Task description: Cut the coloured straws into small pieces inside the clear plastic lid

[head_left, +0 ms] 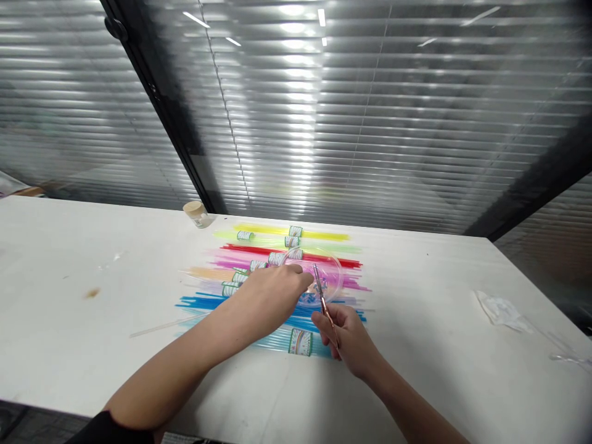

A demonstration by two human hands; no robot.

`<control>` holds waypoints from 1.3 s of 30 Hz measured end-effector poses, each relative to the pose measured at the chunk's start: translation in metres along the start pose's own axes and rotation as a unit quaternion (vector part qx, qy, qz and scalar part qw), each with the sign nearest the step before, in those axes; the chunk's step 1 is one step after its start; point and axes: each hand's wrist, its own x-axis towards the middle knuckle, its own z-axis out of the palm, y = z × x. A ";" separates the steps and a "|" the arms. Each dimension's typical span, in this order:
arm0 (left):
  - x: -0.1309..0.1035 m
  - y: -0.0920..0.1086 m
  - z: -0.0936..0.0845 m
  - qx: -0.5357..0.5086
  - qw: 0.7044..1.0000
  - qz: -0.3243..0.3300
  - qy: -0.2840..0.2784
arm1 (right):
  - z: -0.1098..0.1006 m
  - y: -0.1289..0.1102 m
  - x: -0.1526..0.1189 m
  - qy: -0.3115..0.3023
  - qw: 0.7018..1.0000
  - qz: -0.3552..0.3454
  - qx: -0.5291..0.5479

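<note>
My right hand [340, 336] is closed around the handles of a pair of scissors [322, 300], whose blades point up and away over a clear round bowl [341, 271]. Small blue pieces [309, 298] lie inside the bowl. My left hand [282, 287] is just left of the blades, over the bowl's left side, its fingers pressed together; what they hold, if anything, is hidden. Bundles of thin sticks or straws with paper labels lie side by side under and around the bowl: yellow [324, 235], red [345, 260], dark blue [203, 302] and light blue [275, 340] among them.
A small jar with a wooden-looking lid [196, 213] stands at the table's back edge. One pale clear stick [160, 327] lies out to the left. Crumpled clear plastic [502, 310] is on the right of the white table [407, 382]. Window blinds rise behind.
</note>
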 end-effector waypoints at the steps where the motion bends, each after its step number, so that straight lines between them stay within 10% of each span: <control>1: 0.000 0.000 0.000 -0.006 1.000 -0.002 -0.003 | -0.001 0.001 0.001 -0.003 1.000 0.006 -0.001; 39: 0.000 -0.003 0.001 0.010 1.000 -0.006 -0.014 | -0.002 0.001 0.002 -0.024 0.999 0.039 -0.001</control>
